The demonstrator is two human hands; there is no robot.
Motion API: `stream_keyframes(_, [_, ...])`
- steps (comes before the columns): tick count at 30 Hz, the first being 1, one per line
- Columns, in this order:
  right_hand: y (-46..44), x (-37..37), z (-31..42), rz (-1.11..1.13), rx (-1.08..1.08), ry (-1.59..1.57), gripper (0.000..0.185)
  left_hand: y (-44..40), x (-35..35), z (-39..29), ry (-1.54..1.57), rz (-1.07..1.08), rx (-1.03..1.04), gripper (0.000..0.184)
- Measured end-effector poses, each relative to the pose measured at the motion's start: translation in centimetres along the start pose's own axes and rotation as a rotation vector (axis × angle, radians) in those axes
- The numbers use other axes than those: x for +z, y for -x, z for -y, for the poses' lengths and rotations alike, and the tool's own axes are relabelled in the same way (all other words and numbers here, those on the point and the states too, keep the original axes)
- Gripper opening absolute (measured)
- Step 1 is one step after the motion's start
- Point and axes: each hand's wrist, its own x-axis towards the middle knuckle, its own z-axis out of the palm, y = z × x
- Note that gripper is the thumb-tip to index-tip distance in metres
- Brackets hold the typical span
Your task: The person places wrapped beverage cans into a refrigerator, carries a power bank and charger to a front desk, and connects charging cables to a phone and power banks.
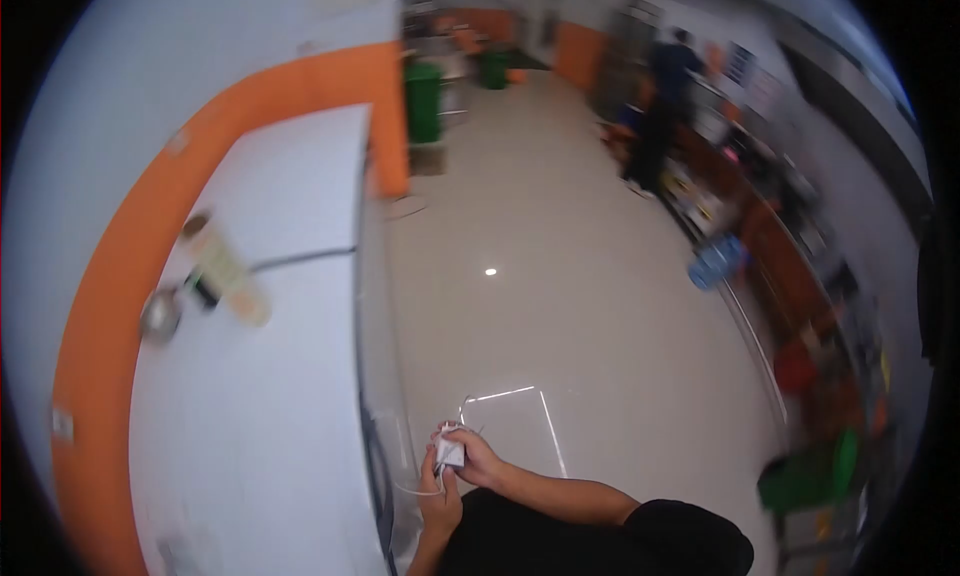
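Near the bottom centre, my left hand point(440, 496) and my right hand point(478, 458) are close together around a small white block-shaped object point(451, 452). The fingers of both hands are closed on it. A thin white cable point(415, 491) loops out to the left from my hands, and another thin strand rises above them. The hands are over the floor, just right of the white counter's edge. What the white object is cannot be made out.
The white counter point(250, 406) on the left bears a long pale item point(232, 276) and a round metal object point(160, 314). A person point(668, 106) in dark clothes stands at the back right. Along the right are a blue water bottle point(716, 262) and a green bin point(815, 474).
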Motion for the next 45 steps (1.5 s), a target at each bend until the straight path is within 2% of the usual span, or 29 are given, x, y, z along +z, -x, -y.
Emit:
stream_keyframes(4, [1.1, -2.4, 3.1, -0.222, -0.218, -0.097, 0.010, -2.4, 2.5, -3.1, 0.018, 0.331, -0.014, 0.050])
stream_keyframes(7, [3.9, -3.2, 6.8, -0.323, -0.376, -0.216, 0.012, -3.2, 6.8, -3.2, 0.217, 0.448, -0.025, 0.048])
stream_keyframes(8, [5.2, -4.1, 9.9, -0.371, -0.464, -0.224, 0.012, -4.0, 9.9, -5.3, 0.352, 0.474, -0.120, 0.046])
stream_keyframes(9, [1.5, -2.6, 4.0, -0.446, -0.567, -0.167, 0.012, -5.1, 3.4, -1.2, 0.447, 0.537, -0.180, 0.045])
stream_keyframes(10, [-0.8, -2.5, 0.8, -0.495, -0.634, -0.154, 0.012, -6.2, 0.1, 1.2, 0.481, 0.590, -0.249, 0.044])
stream_keyframes(11, [0.0, -3.8, 2.2, -0.542, -0.692, -0.147, 0.012, -6.5, 1.7, 0.9, 0.503, 0.638, -0.320, 0.043])
stream_keyframes(12, [0.5, -5.5, 4.6, -0.565, -0.710, -0.149, 0.014, -7.1, 4.3, 2.2, 0.520, 0.599, -0.502, 0.038])
stream_keyframes(13, [5.3, -9.0, 12.4, -0.573, -0.704, -0.168, 0.017, -7.3, 12.6, -2.4, 0.548, 0.595, -0.599, 0.035])
stream_keyframes(17, [6.7, -10.8, 16.4, -0.723, -0.690, -0.100, 0.029, -11.7, 14.9, -1.9, 0.839, 0.560, -1.012, 0.027])
stream_keyframes(18, [6.7, -12.0, 17.3, -0.701, -0.679, -0.037, 0.031, -12.3, 16.1, -1.3, 0.931, 0.532, -1.120, 0.026])
stream_keyframes(21, [7.4, -16.4, 21.9, -0.641, -0.658, 0.154, 0.037, -13.4, 22.8, -1.8, 0.821, 0.559, -1.121, 0.024])
stream_keyframes(24, [5.7, -17.4, 26.4, -0.640, -0.628, 0.421, 0.043, -16.1, 28.0, -3.2, 0.707, 0.655, -0.955, 0.021])
stream_keyframes(27, [3.0, -20.7, 31.1, -0.656, -0.688, 0.646, 0.038, -19.6, 34.8, -4.2, 0.363, 0.709, -0.733, 0.018])
stream_keyframes(30, [4.7, -19.6, 39.1, -0.681, -0.681, 0.511, 0.039, -23.1, 41.6, -6.5, 0.157, 0.853, -0.414, 0.021])
stream_keyframes(33, [6.9, -21.8, 45.4, -0.598, -0.765, 0.283, 0.039, -25.9, 48.5, -10.1, -0.197, 1.087, -0.011, 0.027])
stream_keyframes(36, [9.3, -24.3, 49.1, -0.730, -0.857, 0.132, 0.043, -27.5, 55.4, -11.8, -0.392, 1.283, 0.616, 0.036])
stream_keyframes(39, [12.3, -25.0, 52.2, -0.775, -0.906, -0.099, 0.044, -28.6, 61.2, -14.7, -0.458, 1.522, 0.823, 0.044])
stream_keyframes(42, [12.8, -28.9, 55.1, -0.849, -0.876, -0.182, 0.044, -28.4, 67.1, -14.8, -0.493, 1.613, 0.976, 0.052])
stream_keyframes(45, [13.6, -31.8, 59.9, -0.867, -0.793, -0.218, 0.044, -28.4, 72.8, -14.2, -0.489, 1.683, 1.024, 0.060])
